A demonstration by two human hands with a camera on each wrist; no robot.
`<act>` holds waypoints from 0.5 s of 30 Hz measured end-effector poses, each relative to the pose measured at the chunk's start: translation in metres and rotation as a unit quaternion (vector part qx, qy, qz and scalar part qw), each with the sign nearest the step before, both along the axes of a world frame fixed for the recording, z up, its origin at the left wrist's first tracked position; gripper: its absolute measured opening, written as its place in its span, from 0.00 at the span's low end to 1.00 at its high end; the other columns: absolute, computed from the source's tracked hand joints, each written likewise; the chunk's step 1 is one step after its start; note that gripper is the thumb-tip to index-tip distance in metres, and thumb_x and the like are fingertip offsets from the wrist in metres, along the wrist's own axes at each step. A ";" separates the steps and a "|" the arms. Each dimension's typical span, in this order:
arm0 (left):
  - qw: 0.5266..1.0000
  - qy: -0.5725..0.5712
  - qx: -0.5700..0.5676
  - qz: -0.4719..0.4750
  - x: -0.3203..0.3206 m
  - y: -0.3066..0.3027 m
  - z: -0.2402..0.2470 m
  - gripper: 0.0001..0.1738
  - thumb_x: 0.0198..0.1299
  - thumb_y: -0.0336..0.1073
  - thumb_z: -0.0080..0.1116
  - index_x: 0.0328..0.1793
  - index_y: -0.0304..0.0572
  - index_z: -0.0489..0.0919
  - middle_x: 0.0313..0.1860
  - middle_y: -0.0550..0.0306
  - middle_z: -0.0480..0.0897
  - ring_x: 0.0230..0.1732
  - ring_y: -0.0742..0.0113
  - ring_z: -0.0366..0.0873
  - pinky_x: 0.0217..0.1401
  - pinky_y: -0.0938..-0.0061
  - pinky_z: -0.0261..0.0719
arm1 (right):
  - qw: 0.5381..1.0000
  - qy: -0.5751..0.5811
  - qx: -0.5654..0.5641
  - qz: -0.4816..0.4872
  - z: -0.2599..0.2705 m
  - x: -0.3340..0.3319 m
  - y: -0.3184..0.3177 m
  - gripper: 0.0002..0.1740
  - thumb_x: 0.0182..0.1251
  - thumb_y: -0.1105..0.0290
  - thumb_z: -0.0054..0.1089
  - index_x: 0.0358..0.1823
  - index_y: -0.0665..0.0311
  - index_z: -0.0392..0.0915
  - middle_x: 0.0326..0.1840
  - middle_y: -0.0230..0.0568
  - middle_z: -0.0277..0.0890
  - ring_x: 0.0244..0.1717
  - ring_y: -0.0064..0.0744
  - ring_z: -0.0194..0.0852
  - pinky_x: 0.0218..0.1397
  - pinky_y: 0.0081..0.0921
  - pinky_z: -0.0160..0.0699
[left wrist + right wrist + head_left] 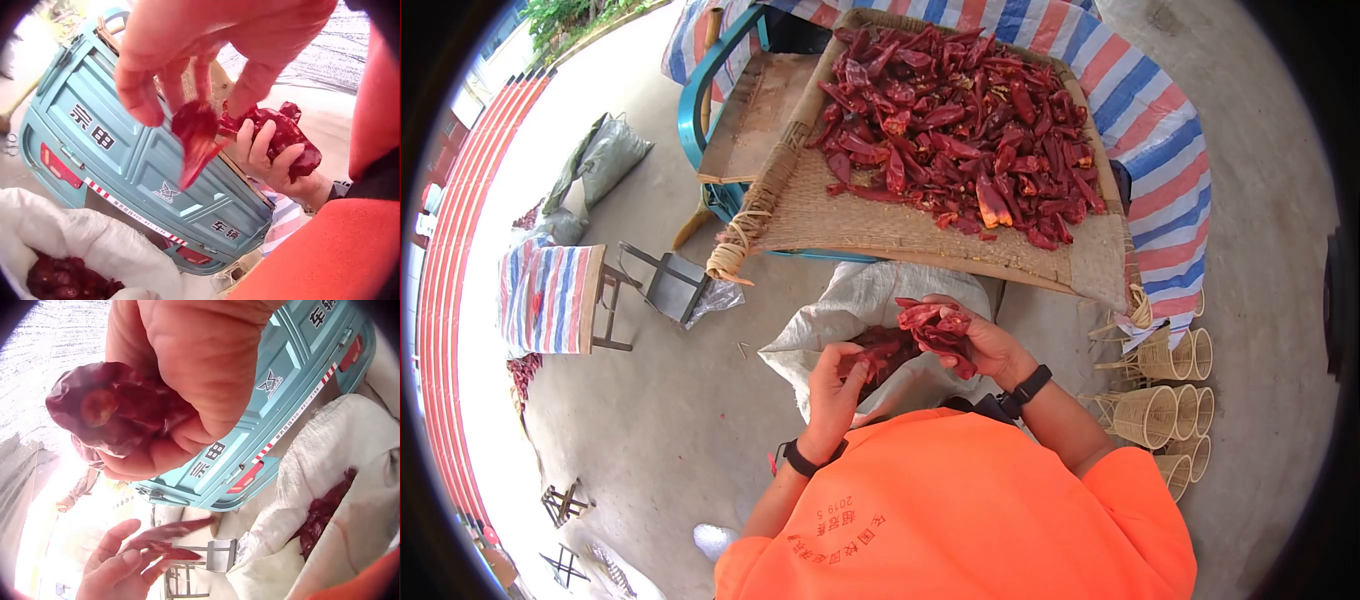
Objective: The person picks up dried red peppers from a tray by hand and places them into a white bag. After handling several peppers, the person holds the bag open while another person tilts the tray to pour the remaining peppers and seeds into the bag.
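Several dried red peppers (938, 330) are bunched in my right hand (990, 352), its fingers curled round them above an open white sack (840, 310). Just to the left, my left hand (832, 398) holds a red pepper piece (172, 534) by its fingers. In the left wrist view a torn pepper piece (197, 147), slightly blurred, hangs below the left hand (206, 44), near the right hand (275, 153) and its peppers (290, 140). More red peppers (65, 278) lie inside the sack. The right wrist view shows the bunch (119, 409) close up.
A woven tray (820, 225) heaped with red peppers (960, 130) rests ahead on a blue-green cart (112, 125), beside a striped sheet (1160, 150). Rattan baskets (1150, 415) stand at the right. On the left are a small stool (672, 288) and a cloth-covered table (550, 300).
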State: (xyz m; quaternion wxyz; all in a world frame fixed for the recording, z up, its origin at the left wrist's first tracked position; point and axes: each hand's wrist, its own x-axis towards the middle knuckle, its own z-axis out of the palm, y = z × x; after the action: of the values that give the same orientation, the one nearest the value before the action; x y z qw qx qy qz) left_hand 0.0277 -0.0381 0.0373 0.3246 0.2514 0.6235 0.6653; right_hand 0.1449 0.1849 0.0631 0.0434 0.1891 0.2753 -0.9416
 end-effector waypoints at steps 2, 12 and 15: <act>0.996 0.080 -0.049 -0.010 0.000 0.001 0.000 0.13 0.63 0.26 0.58 0.53 0.35 0.72 0.47 0.55 0.79 0.41 0.75 0.77 0.47 0.80 0.76 | 1.000 0.001 0.010 0.010 0.002 -0.001 -0.001 0.20 0.71 0.65 0.55 0.62 0.55 0.68 0.62 0.45 0.71 0.45 0.36 0.80 0.23 0.20 0.79; 0.989 -0.132 0.058 -0.038 0.006 0.038 -0.001 0.09 0.67 0.30 0.56 0.49 0.35 0.73 0.48 0.55 0.80 0.47 0.76 0.77 0.50 0.80 0.76 | 0.996 0.003 0.078 0.050 -0.014 0.000 -0.017 0.20 0.68 0.67 0.60 0.60 0.58 0.70 0.57 0.37 0.73 0.52 0.29 0.76 0.50 0.27 0.81; 0.976 -0.188 0.106 -0.031 0.007 0.037 0.007 0.07 0.69 0.31 0.53 0.47 0.36 0.71 0.46 0.57 0.80 0.47 0.75 0.77 0.51 0.81 0.76 | 0.996 0.001 0.079 0.035 -0.015 0.004 -0.016 0.20 0.68 0.66 0.59 0.60 0.58 0.70 0.53 0.36 0.74 0.47 0.28 0.77 0.37 0.25 0.84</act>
State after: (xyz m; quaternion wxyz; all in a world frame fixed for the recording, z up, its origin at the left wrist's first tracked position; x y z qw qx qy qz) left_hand 0.0346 -0.0007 0.0443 0.4279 0.1740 0.4688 0.7529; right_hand 0.1490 0.1685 0.0486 0.0607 0.1811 0.3557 -0.9149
